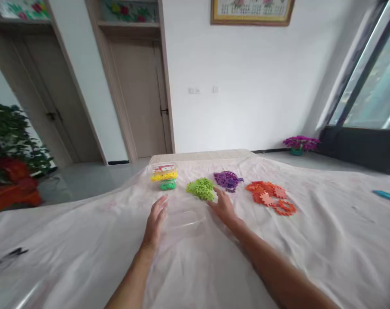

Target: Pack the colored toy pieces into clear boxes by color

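My left hand (155, 219) hovers over the cloth with its fingers stretched out and nothing in them. It is nearest to a clear plastic box (149, 172) with yellow pieces (163, 176) and green pieces (168, 185) in or under it. My right hand (224, 207) has its thumb and fingers apart at the right edge of a pile of lime-green plastic pieces (199, 189); whether it touches them I cannot tell. Between the hands lies what looks like a clear plastic lid or tray (187, 222). Behind the right hand is a heap of purple pieces (227, 180).
Orange gear-shaped pieces (266, 193) lie to the right of my right hand. A wrinkled white cloth (85, 249) covers the table. At the far right is a blue object (385, 195); a dark thin item (11, 255) lies at left.
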